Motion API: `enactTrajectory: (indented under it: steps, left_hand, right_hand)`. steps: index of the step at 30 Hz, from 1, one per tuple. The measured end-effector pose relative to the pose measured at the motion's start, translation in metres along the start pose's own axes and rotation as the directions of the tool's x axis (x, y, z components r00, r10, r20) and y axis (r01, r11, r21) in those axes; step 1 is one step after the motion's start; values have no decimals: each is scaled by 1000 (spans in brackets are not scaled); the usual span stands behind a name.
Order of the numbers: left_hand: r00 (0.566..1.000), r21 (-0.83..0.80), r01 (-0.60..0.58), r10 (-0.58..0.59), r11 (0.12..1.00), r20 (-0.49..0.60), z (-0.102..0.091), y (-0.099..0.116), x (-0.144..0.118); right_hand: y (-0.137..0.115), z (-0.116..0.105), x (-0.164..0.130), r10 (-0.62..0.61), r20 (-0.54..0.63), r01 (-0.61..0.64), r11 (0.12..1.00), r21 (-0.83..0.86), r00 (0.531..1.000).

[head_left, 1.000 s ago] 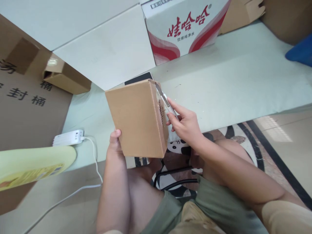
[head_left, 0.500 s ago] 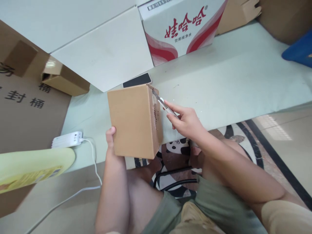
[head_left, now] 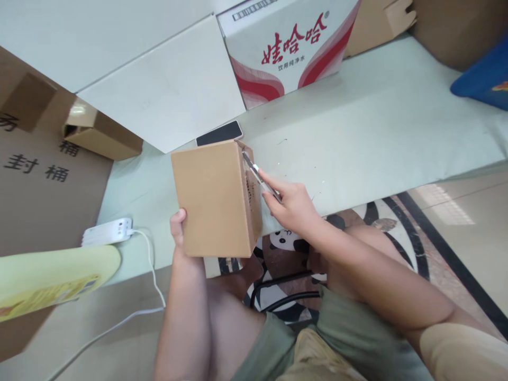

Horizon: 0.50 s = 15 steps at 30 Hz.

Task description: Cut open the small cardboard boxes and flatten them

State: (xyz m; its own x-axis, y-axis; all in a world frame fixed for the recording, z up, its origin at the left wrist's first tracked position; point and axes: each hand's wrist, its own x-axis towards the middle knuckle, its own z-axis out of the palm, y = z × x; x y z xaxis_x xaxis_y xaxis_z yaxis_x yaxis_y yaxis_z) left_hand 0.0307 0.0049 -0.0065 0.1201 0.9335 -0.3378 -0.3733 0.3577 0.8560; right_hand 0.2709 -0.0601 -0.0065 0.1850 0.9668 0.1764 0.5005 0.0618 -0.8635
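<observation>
A brown cardboard box [head_left: 212, 201] is held up at the table's front edge, its plain face toward me. My left hand [head_left: 178, 227] grips its lower left; the thumb shows on the edge and the other fingers are hidden behind or beneath. My right hand [head_left: 291, 206] is closed around a utility knife [head_left: 262, 181] with a slim metallic body. The knife's blade end meets the box's taped right side near the top corner. Dark print and ragged tape show on that side, partly behind the knife.
Behind the box lies a dark phone-like slab [head_left: 219, 133] beside a white carton [head_left: 166, 84]. A red-and-white water carton [head_left: 293, 53] stands further back. At left are a small open cardboard box [head_left: 103, 132], a white power bank [head_left: 107, 232] with cable, and a pale yellow bottle [head_left: 59, 275].
The knife and my right hand have moved slightly down and left along the box's taped side. My left hand keeps its hold. The whole view has shifted a little.
</observation>
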Motion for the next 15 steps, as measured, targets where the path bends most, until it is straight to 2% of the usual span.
enactTrajectory:
  steps: [4, 10, 15]
  left_hand:
    - [999, 2, -6, 6, 1000, 49, -1, 0, -1]
    - [998, -27, -14, 15, 1000, 58, 0, -3, 3]
    - [983, -113, -183, 182, 977, -18, -2, -3, 13]
  right_hand:
    - [-2, 2, -2, 42, 37, -44, 997, 69, 998]
    - [-4, 5, -7, 6, 190, -25, 995, 100, 982]
    - [-1, -4, -2, 123, 71, -135, 966, 222, 990]
